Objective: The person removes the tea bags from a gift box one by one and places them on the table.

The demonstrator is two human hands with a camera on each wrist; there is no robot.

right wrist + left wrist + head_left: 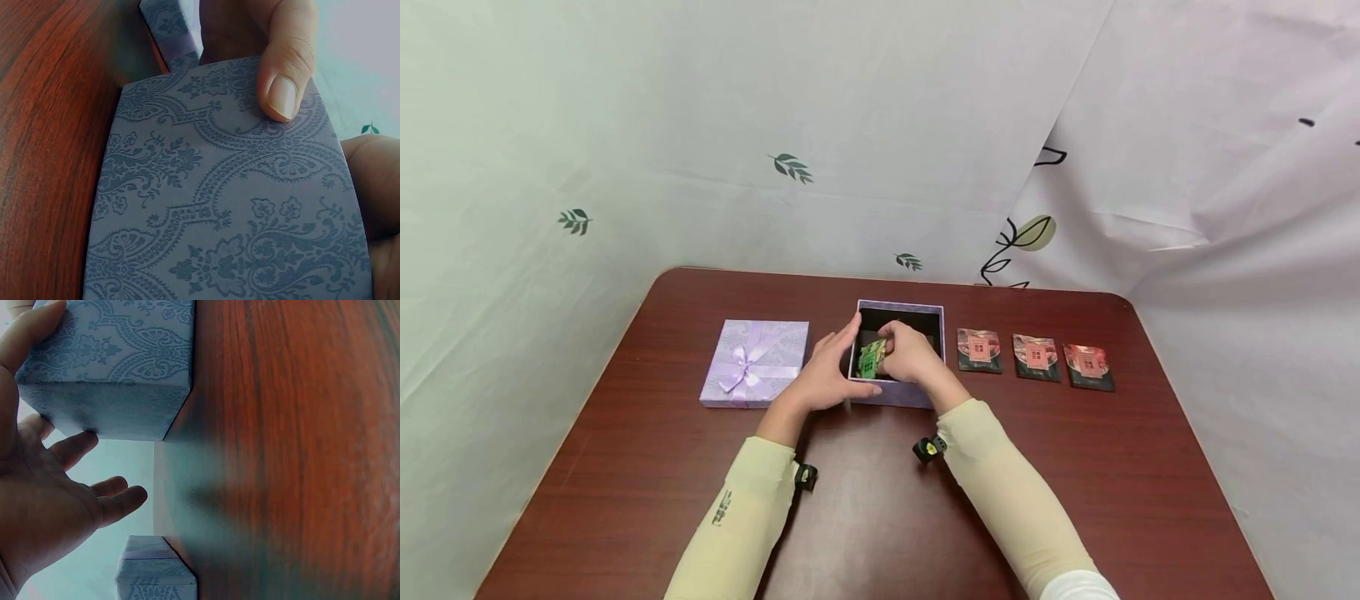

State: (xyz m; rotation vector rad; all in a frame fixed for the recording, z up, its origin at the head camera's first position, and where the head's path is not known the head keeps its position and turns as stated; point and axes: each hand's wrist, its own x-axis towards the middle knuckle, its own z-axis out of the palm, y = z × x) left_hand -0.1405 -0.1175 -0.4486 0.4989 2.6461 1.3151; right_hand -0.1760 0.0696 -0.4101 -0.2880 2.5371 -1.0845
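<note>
A patterned lilac gift box (898,395) with a dark inside stands uncovered on the table. My left hand (826,377) holds its near left corner, thumb on the front wall and fingertips along the left side. In the left wrist view the other fingers of the left hand (56,481) spread away from the box. My right hand (913,354) reaches down into the box and grips a green packet (871,358), which leans at the left inside. The box's front wall (231,187) hides the right hand's fingertips in the right wrist view.
Left of the box lies its lilac lid (767,350) with a ribbon bow. To the right, three red and dark packets lie in a row: the nearest packet (979,350), the middle packet (1037,358) and the far-right packet (1089,367). A white curtain (865,167) hangs behind the table.
</note>
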